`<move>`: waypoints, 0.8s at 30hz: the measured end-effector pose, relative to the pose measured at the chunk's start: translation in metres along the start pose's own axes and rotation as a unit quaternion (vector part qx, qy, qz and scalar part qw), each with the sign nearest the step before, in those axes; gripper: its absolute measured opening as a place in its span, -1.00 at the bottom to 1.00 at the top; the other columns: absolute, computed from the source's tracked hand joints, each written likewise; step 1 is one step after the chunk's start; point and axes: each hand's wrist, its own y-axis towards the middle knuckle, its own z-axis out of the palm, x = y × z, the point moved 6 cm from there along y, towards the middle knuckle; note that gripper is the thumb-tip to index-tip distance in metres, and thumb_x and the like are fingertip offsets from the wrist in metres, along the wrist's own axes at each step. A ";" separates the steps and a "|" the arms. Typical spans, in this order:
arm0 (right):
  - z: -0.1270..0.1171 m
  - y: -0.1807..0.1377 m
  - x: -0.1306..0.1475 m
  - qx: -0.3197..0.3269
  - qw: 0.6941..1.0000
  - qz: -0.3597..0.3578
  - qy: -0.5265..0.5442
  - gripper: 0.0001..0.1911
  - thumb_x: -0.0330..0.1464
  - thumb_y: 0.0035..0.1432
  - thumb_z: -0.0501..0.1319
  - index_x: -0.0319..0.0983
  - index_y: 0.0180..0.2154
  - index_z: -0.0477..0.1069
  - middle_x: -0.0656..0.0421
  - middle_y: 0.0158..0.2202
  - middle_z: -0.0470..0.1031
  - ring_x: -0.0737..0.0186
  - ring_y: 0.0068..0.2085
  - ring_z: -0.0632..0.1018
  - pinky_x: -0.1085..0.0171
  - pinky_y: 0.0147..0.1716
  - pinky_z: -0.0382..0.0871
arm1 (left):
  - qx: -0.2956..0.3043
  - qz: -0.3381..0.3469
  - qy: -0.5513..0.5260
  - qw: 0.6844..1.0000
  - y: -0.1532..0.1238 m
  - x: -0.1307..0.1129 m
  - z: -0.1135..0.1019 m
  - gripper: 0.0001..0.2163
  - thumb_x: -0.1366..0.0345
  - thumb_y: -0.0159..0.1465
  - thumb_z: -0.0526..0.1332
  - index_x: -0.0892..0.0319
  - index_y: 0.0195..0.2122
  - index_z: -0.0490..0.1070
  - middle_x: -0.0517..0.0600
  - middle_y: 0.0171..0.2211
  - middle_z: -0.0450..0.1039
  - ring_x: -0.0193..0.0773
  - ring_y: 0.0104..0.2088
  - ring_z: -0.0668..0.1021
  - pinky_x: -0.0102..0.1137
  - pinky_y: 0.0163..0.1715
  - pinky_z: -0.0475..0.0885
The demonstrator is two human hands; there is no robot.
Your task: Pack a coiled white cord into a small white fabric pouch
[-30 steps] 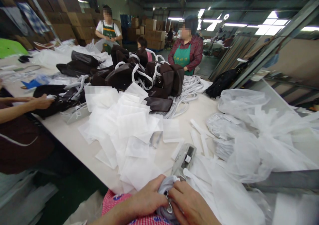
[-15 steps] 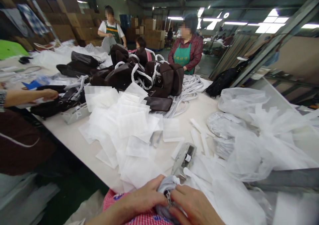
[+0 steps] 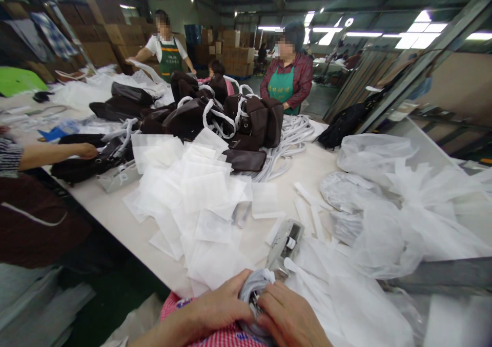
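Left hand (image 3: 221, 308) & right hand (image 3: 286, 316) both grip 1 grey strap (image 3: 249, 290) w/ metal clip (image 3: 253, 300). Tape dispenser (image 3: 284, 244) sits just behind, on table (image 3: 307, 170).

A dim warehouse holds a long pale bench (image 3: 315, 170) running toward twelve o'clock, stacked cardboard boxes (image 3: 115, 34) at eleven o'clock, bright ceiling lights (image 3: 418, 32) at one, and slanted metal beams (image 3: 415, 60) at two.

1. Sheets (image 3: 192, 198) lie mid-counter (image 3: 307, 170).
2. Bags (image 3: 215, 116) sit behind the sheets.
3. Plastic wrap (image 3: 388, 208) lies right of them.
4. A tape gun (image 3: 284, 244) lies before the sheets.
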 end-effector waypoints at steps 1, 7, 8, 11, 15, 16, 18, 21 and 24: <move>-0.001 0.001 -0.001 0.004 1.000 0.003 0.026 -0.83 -0.50 0.16 0.24 -0.17 -0.34 0.26 0.25 -0.37 0.47 0.24 -0.36 0.46 0.27 -0.43 0.26 | 0.003 0.005 0.003 1.000 -0.001 -0.002 0.002 -0.47 0.46 -0.19 0.22 0.20 -0.10 0.35 -0.17 -0.34 0.31 -0.35 -0.29 0.34 -0.39 -0.34 0.21; 0.002 -0.004 -0.017 0.083 0.973 0.098 0.192 -0.93 -0.41 0.29 0.10 -0.19 -0.30 0.28 0.20 -0.32 0.43 0.24 -0.26 0.43 0.28 -0.29 0.24 | 0.006 0.003 0.019 1.000 -0.002 -0.007 0.002 -0.50 0.45 -0.19 0.21 0.17 -0.13 0.33 -0.19 -0.37 0.27 -0.38 -0.34 0.30 -0.44 -0.44 0.16; 0.002 -0.005 -0.020 0.093 0.962 0.127 0.222 -0.95 -0.42 0.25 0.10 -0.19 -0.30 0.30 0.20 -0.31 0.42 0.23 -0.25 0.42 0.27 -0.27 0.24 | 0.012 0.001 0.026 1.000 -0.001 -0.006 0.002 -0.49 0.45 -0.19 0.23 0.17 -0.11 0.33 -0.19 -0.36 0.27 -0.38 -0.34 0.31 -0.44 -0.44 0.16; 0.003 -0.004 -0.026 0.113 0.922 0.213 0.302 -0.97 -0.39 0.09 0.12 -0.20 -0.35 0.31 0.17 -0.32 0.40 0.19 -0.25 0.41 0.23 -0.25 0.21 | 0.023 0.004 0.010 1.000 0.003 0.000 -0.001 -0.46 0.45 -0.19 0.25 0.17 -0.09 0.34 -0.17 -0.32 0.31 -0.35 -0.30 0.34 -0.44 -0.39 0.20; 0.002 0.003 -0.028 0.130 0.891 0.287 0.327 -0.89 -0.34 -0.04 0.11 -0.21 -0.40 0.31 0.12 -0.34 0.41 0.10 -0.24 0.42 0.15 -0.22 0.19 | 0.019 0.018 -0.033 0.999 0.008 0.005 -0.002 -0.48 0.44 -0.20 0.23 0.19 -0.11 0.36 -0.15 -0.29 0.35 -0.32 -0.24 0.36 -0.43 -0.31 0.24; 0.002 0.004 -0.028 0.137 0.887 0.303 0.321 -0.87 -0.34 -0.08 0.11 -0.21 -0.39 0.32 0.11 -0.34 0.42 0.08 -0.23 0.42 0.14 -0.21 0.19 | 0.017 0.018 -0.036 0.999 0.008 0.005 -0.002 -0.47 0.44 -0.21 0.22 0.19 -0.11 0.36 -0.15 -0.29 0.36 -0.32 -0.24 0.36 -0.43 -0.31 0.23; 0.003 0.006 -0.028 0.148 0.888 0.319 0.297 -0.83 -0.36 -0.14 0.12 -0.21 -0.38 0.34 0.12 -0.33 0.43 0.07 -0.22 0.42 0.13 -0.20 0.17 | 0.012 0.016 -0.036 0.999 0.007 0.003 0.000 -0.44 0.45 -0.23 0.20 0.20 -0.10 0.35 -0.15 -0.30 0.35 -0.33 -0.26 0.36 -0.43 -0.34 0.21; 0.006 0.008 -0.024 0.146 0.909 0.308 0.240 -0.82 -0.42 -0.12 0.10 -0.20 -0.36 0.32 0.14 -0.31 0.45 0.10 -0.20 0.42 0.15 -0.19 0.16 | 0.007 0.026 -0.036 0.999 0.007 -0.001 0.002 -0.45 0.46 -0.25 0.17 0.19 -0.12 0.34 -0.15 -0.32 0.33 -0.34 -0.28 0.35 -0.44 -0.37 0.18; 0.013 0.009 -0.024 0.150 0.922 0.311 0.176 -0.85 -0.46 -0.06 0.08 -0.20 -0.36 0.32 0.13 -0.31 0.45 0.11 -0.21 0.42 0.16 -0.21 0.16 | 0.005 0.038 -0.038 0.999 0.009 -0.001 0.001 -0.48 0.46 -0.27 0.15 0.18 -0.18 0.33 -0.17 -0.36 0.29 -0.36 -0.30 0.32 -0.44 -0.38 0.16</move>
